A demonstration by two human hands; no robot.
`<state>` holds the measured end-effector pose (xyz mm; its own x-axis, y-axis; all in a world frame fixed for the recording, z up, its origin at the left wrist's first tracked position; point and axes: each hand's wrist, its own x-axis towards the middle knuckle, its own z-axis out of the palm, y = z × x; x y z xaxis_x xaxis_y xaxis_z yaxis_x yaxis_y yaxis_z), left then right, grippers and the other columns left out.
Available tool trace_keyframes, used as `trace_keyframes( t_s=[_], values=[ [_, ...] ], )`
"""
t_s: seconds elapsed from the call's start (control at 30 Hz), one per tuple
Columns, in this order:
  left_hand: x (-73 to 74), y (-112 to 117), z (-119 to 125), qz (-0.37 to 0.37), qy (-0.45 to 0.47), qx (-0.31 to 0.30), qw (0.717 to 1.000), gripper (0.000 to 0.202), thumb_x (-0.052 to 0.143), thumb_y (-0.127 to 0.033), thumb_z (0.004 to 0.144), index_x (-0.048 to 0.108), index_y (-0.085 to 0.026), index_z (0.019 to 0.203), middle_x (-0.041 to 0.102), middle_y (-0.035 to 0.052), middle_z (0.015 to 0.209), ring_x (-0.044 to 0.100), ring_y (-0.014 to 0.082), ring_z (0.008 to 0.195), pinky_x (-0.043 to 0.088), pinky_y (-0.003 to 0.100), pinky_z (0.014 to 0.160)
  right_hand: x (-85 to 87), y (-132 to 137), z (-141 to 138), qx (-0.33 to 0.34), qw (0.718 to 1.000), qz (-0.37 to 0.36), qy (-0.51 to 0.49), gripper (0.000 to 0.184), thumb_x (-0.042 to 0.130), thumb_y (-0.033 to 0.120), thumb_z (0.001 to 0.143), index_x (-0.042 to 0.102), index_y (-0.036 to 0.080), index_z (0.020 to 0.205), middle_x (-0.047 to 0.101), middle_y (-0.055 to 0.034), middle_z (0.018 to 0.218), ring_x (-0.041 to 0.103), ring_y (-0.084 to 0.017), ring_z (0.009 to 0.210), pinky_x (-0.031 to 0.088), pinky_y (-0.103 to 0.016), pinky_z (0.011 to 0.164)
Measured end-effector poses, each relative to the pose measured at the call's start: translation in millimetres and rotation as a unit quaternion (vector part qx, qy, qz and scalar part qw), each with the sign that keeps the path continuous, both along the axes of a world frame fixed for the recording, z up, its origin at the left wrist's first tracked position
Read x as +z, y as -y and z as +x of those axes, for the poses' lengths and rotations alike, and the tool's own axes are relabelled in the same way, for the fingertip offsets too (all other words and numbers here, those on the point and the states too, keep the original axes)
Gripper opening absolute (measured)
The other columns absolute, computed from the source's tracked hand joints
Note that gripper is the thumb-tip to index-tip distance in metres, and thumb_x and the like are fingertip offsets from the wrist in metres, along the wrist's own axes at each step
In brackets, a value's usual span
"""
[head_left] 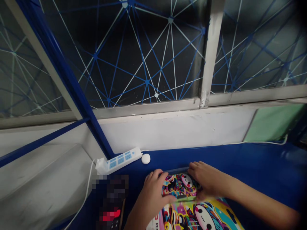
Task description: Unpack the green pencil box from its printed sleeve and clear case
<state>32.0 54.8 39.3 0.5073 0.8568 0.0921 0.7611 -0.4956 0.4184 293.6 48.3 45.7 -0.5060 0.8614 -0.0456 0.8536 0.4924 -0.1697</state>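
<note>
My left hand [154,188] grips the left side of a small flat case [178,185] printed with a cartoon character in bright colours, fingers at its far edge and thumb at the near edge. On the opposite side, my right hand [207,179] holds the same case, its thumb low at the near corner. A green strip shows along the case's near edge. Just below, at the bottom of the view, lies a larger package [187,218] with a matching cartoon print and the letters "PEN" on its left side. Part of this package is cut off by the frame.
On the blue tabletop [240,159], a white power strip [124,159] with a round white object [145,158] beside it lies at the back left. A blurred-out dark item [112,198] is left of my hands. A white cable [87,191] hangs at the left.
</note>
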Motion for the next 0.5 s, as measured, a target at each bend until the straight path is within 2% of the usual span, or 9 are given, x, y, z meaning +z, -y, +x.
trace_keyframes(
  t_s=[0.07, 0.13, 0.27, 0.33, 0.43, 0.5],
  values=[
    [-2.2, 1, -2, 0.016, 0.004, -0.002, 1.000, 0.062, 0.081, -0.034, 0.074, 0.062, -0.023, 0.132, 0.062, 0.0097, 0.133, 0.058, 0.0305, 0.122, 0.047, 0.045, 0.106, 2.9, -1, 0, 0.003, 1.000, 0.008, -0.008, 0.069, 0.087, 0.046, 0.050, 0.070, 0.009, 0.105, 0.064, -0.0178, 0.103, 0.062, -0.039, 0.096, 0.045, -0.059, 0.091],
    [-3.1, 2, -4, 0.035, 0.007, -0.005, 0.999, 0.062, 0.083, -0.038, 0.074, 0.063, -0.024, 0.130, 0.064, 0.0089, 0.132, 0.059, 0.0309, 0.120, 0.048, 0.047, 0.105, 9.4, -3, 4, 0.011, 1.000, 0.004, -0.028, 0.063, 0.085, 0.044, 0.049, 0.071, 0.014, 0.103, 0.064, -0.0130, 0.101, 0.062, -0.035, 0.091, 0.046, -0.055, 0.087],
    [-4.4, 0, -5, 0.079, 0.009, -0.007, 0.997, 0.072, 0.087, -0.049, 0.068, 0.063, -0.022, 0.131, 0.065, 0.0107, 0.134, 0.060, 0.0342, 0.122, 0.049, 0.052, 0.103, 23.2, -8, 17, 0.022, 0.995, -0.020, -0.097, 0.037, 0.073, 0.042, 0.068, 0.070, 0.020, 0.098, 0.065, -0.0058, 0.095, 0.062, -0.023, 0.081, 0.049, -0.037, 0.074],
    [-5.6, -3, -4, 0.102, 0.007, -0.012, 0.995, 0.071, 0.087, -0.049, 0.068, 0.063, -0.022, 0.129, 0.069, 0.0103, 0.129, 0.065, 0.0329, 0.116, 0.053, 0.050, 0.098, 25.7, -12, 21, 0.018, 0.991, -0.031, -0.132, 0.029, 0.066, 0.040, 0.079, 0.070, 0.020, 0.099, 0.066, -0.0052, 0.095, 0.062, -0.019, 0.078, 0.048, -0.032, 0.071],
    [-8.2, -8, -1, 0.142, -0.002, -0.039, 0.989, 0.056, 0.086, -0.037, 0.074, 0.065, -0.024, 0.124, 0.074, 0.0066, 0.122, 0.070, 0.0286, 0.109, 0.056, 0.044, 0.093, 24.4, -16, 23, -0.007, 0.984, -0.031, -0.178, 0.028, 0.051, 0.040, 0.094, 0.068, 0.019, 0.097, 0.069, -0.0053, 0.092, 0.064, -0.018, 0.079, 0.049, -0.032, 0.073],
    [-9.1, -9, 3, 0.175, -0.010, -0.060, 0.983, 0.043, 0.080, -0.029, 0.080, 0.066, -0.023, 0.121, 0.075, 0.0060, 0.116, 0.071, 0.0275, 0.103, 0.056, 0.043, 0.089, 24.1, -16, 23, -0.021, 0.979, -0.029, -0.199, 0.033, 0.049, 0.046, 0.097, 0.067, 0.019, 0.098, 0.070, -0.0057, 0.092, 0.065, -0.019, 0.082, 0.050, -0.033, 0.075]
  ],
)
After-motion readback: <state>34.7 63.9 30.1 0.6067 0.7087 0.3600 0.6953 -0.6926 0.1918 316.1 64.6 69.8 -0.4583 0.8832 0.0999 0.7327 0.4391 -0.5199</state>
